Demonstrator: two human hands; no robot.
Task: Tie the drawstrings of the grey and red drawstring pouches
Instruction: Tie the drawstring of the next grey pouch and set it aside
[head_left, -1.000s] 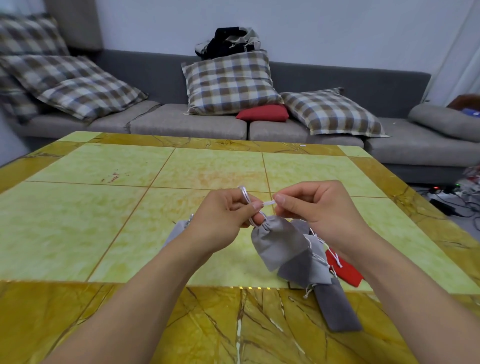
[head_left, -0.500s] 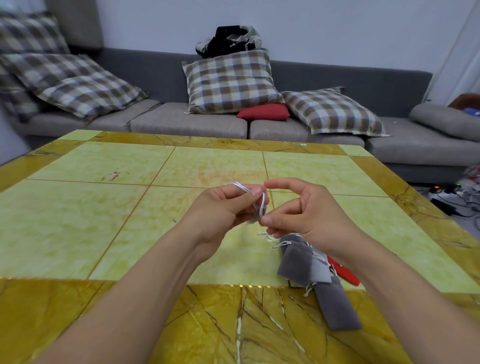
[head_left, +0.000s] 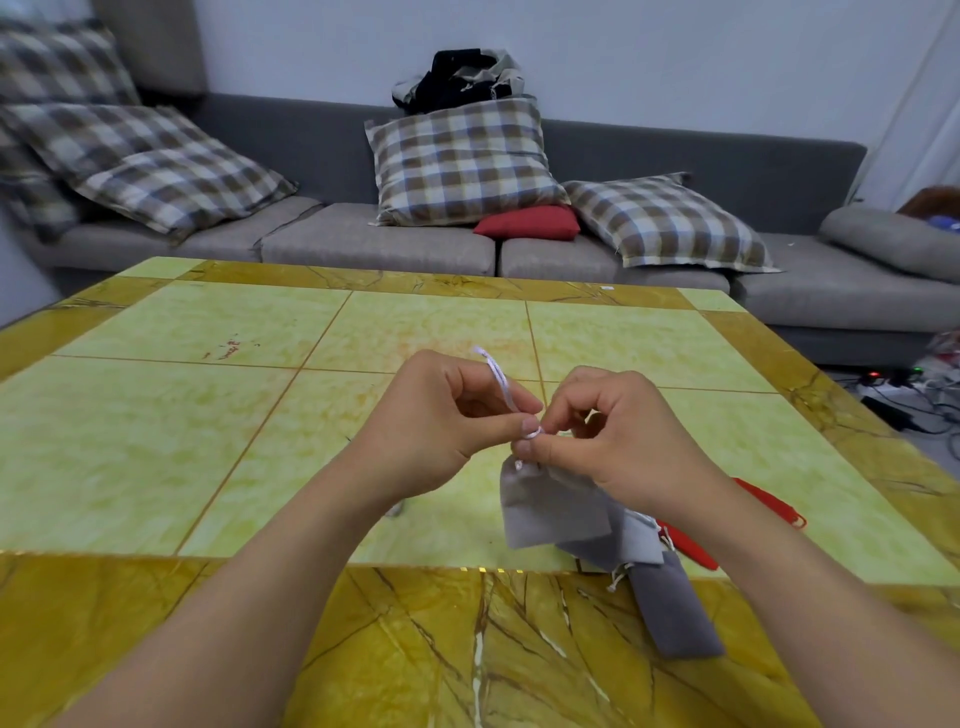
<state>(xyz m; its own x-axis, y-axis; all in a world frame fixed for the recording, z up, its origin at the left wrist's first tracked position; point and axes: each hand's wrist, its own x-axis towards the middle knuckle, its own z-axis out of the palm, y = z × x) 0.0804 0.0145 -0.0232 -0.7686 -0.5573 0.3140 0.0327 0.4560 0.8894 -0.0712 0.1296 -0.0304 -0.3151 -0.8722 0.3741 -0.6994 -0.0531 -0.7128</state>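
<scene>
While held above the yellow tiled table (head_left: 208, 415), grey pouch (head_left: 550, 509) hanging by its neck, clear of the heap of grey and red pouches (head_left: 670, 551) just beside. Left hand (head_left: 436, 431) pinching the white drawstring (head_left: 500, 382); right hand (head_left: 618, 441) pinching the forming knot. Risk: slack in either pinch, loop slipping out, knot undone.

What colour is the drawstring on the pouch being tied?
White. The drawstring sticks up from the left hand in the head view, above the grey pouch.
</scene>
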